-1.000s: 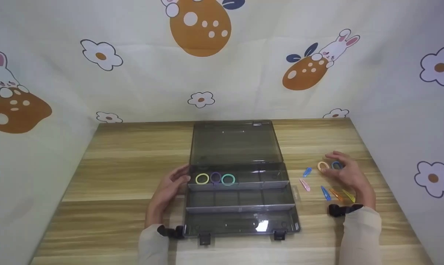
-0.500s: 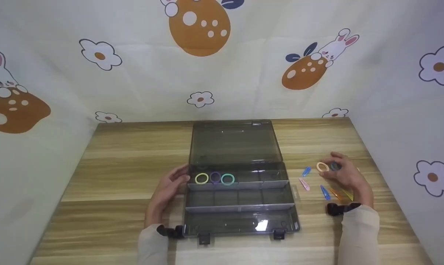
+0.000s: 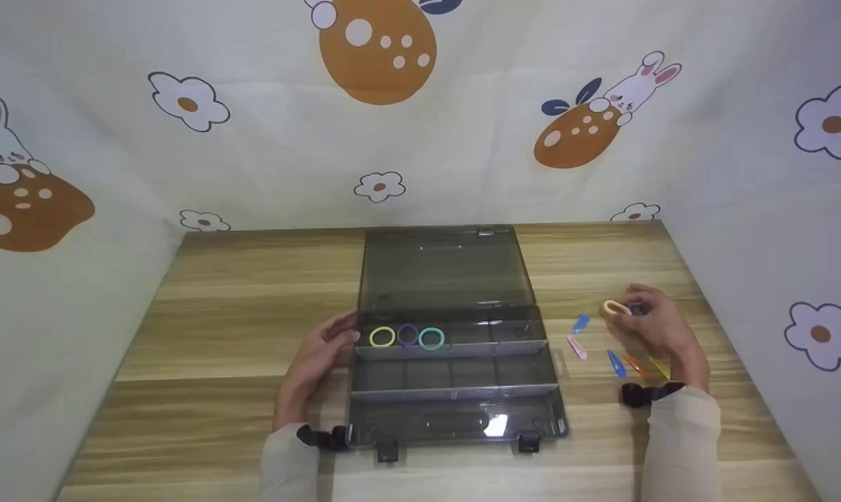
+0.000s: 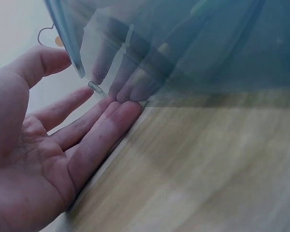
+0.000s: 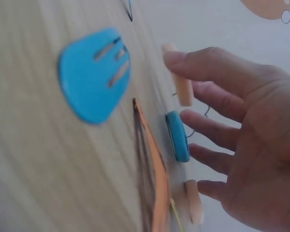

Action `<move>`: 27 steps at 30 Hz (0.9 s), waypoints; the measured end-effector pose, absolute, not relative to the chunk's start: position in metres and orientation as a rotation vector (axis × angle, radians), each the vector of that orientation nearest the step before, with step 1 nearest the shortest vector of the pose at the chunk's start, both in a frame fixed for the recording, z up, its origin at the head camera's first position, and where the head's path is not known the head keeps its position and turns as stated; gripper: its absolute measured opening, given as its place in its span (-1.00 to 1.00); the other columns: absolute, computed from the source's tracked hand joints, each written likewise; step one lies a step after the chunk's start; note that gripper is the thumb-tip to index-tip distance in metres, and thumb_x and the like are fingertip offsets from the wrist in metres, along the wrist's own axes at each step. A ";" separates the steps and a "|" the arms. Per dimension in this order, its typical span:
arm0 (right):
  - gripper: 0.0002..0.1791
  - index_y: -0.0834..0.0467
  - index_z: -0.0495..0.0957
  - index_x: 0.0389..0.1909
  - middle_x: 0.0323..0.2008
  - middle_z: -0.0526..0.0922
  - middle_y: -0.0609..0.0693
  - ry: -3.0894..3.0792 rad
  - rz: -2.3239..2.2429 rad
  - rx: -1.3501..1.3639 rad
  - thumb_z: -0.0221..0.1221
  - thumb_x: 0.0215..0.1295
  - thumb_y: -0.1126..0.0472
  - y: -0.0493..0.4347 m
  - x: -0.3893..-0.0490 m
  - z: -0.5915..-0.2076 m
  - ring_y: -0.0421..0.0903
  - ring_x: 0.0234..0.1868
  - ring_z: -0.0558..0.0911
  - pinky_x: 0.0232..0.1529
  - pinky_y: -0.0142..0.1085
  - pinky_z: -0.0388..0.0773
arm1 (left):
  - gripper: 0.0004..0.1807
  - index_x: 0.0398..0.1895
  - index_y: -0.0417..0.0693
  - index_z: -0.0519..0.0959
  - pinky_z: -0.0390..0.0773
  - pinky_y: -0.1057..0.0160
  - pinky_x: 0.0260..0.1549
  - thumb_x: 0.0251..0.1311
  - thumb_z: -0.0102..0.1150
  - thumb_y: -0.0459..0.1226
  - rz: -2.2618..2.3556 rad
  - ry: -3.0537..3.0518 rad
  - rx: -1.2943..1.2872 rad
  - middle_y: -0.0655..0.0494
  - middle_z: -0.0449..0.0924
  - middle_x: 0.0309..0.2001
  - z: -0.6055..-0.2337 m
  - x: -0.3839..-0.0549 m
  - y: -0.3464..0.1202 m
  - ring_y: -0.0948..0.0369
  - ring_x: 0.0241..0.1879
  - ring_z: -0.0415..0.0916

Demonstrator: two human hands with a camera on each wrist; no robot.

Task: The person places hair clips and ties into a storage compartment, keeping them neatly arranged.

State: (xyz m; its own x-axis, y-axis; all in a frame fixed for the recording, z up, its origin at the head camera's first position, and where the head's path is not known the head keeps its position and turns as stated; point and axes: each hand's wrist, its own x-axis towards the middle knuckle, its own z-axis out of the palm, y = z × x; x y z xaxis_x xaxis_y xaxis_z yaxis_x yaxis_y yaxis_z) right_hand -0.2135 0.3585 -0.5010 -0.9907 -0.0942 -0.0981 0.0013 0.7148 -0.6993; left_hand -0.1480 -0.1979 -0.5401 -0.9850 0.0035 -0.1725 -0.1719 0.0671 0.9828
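Observation:
My right hand [image 3: 661, 322] pinches a peach hair tie [image 5: 184, 89] between thumb and index finger, just above the table on the right. Below those fingers lies a blue hair tie [image 5: 178, 136], partly hidden in the head view; another peach hair tie [image 5: 194, 202] is by the little finger. My left hand [image 3: 321, 354] rests against the left side of a dark see-through divided box [image 3: 473, 373], fingers fairly straight, thumb at its rim. In the box's back row sit a yellow hair tie [image 3: 371, 337], a purple one [image 3: 399, 335] and a green one [image 3: 420, 339].
Between box and right hand lie a blue hair clip [image 3: 581, 323] and a pink hair clip [image 3: 577, 347]. Nearer the wrist are another blue clip [image 3: 616, 363], an orange clip [image 3: 637, 367] and a yellow clip [image 3: 660, 367]. The box's lid [image 3: 448, 272] lies open toward the back wall.
My right thumb and finger have closed on the peach hair tie, which has tilted and risen slightly off the table. The left hand and box stay put.

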 end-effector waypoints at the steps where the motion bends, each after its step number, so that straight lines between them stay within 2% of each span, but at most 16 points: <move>1: -0.53 0.44 0.57 0.02 0.48 0.15 0.45 2.790 -1.156 -0.075 0.38 0.20 0.21 0.357 -0.213 -0.499 0.53 0.45 0.14 0.44 0.35 0.10 | -0.45 0.37 -0.21 0.41 0.34 0.01 0.42 0.30 0.16 -0.37 2.056 2.196 -0.174 -0.19 0.47 0.36 -0.540 -0.148 -0.198 -0.04 0.40 0.39; 7: -0.57 0.42 0.54 0.07 0.48 0.20 0.39 2.787 -1.252 -0.073 0.31 0.29 0.21 0.348 -0.213 -0.488 0.48 0.39 0.31 0.33 0.29 0.34 | -0.44 0.38 -0.23 0.40 0.32 0.00 0.44 0.29 0.15 -0.37 2.059 2.192 -0.169 -0.20 0.46 0.36 -0.540 -0.148 -0.197 -0.05 0.40 0.39; 11: -0.64 0.40 0.55 0.02 0.41 0.34 0.37 2.813 -1.315 -0.117 0.30 0.29 0.26 0.337 -0.213 -0.482 0.41 0.43 0.27 0.35 0.32 0.29 | -0.43 0.39 -0.22 0.39 0.29 0.01 0.46 0.29 0.16 -0.37 2.063 2.183 -0.174 -0.19 0.45 0.37 -0.540 -0.148 -0.198 -0.04 0.41 0.37; 14: -0.70 0.39 0.56 -0.03 0.35 0.43 0.35 2.832 -1.369 -0.177 0.29 0.28 0.31 0.328 -0.213 -0.477 0.32 0.42 0.31 0.36 0.31 0.27 | -0.42 0.39 -0.22 0.39 0.29 0.02 0.46 0.29 0.17 -0.36 2.067 2.186 -0.171 -0.19 0.46 0.37 -0.540 -0.148 -0.198 -0.04 0.40 0.38; 16: -0.71 0.35 0.57 -0.05 0.32 0.48 0.31 2.848 -1.395 -0.203 0.30 0.29 0.28 0.322 -0.213 -0.473 0.16 0.37 0.39 0.36 0.25 0.30 | -0.43 0.39 -0.21 0.40 0.30 0.03 0.45 0.29 0.18 -0.36 2.070 2.185 -0.174 -0.18 0.47 0.36 -0.539 -0.147 -0.198 -0.03 0.39 0.39; 18: -0.71 0.32 0.58 -0.06 0.30 0.51 0.28 2.855 -1.421 -0.230 0.31 0.29 0.24 0.315 -0.212 -0.469 -0.11 0.30 0.45 0.35 0.19 0.32 | -0.43 0.38 -0.20 0.41 0.30 0.03 0.45 0.29 0.18 -0.36 2.073 2.182 -0.169 -0.18 0.48 0.35 -0.540 -0.148 -0.198 -0.02 0.39 0.40; 22: -0.69 0.29 0.59 -0.07 0.27 0.55 0.24 2.854 -1.466 -0.303 0.35 0.27 0.19 0.302 -0.210 -0.459 -0.56 0.10 0.40 0.30 0.02 0.35 | -0.44 0.38 -0.21 0.41 0.31 0.04 0.45 0.29 0.17 -0.37 2.073 2.174 -0.173 -0.18 0.47 0.36 -0.539 -0.148 -0.198 -0.02 0.39 0.40; 24: -0.69 0.28 0.60 -0.08 0.26 0.56 0.22 2.853 -1.479 -0.337 0.36 0.25 0.19 0.295 -0.208 -0.454 -0.64 0.07 0.37 0.27 -0.08 0.34 | -0.44 0.38 -0.22 0.40 0.30 0.03 0.45 0.30 0.17 -0.37 2.071 2.177 -0.178 -0.19 0.45 0.37 -0.539 -0.148 -0.197 -0.03 0.40 0.38; 27: -0.72 0.27 0.60 -0.12 0.22 0.60 0.20 2.862 -1.500 -0.381 0.38 0.21 0.24 0.286 -0.208 -0.447 -0.63 0.07 0.40 0.23 -0.17 0.35 | -0.43 0.38 -0.25 0.39 0.30 0.01 0.45 0.30 0.16 -0.37 2.075 2.179 -0.175 -0.23 0.43 0.38 -0.539 -0.149 -0.196 -0.06 0.41 0.36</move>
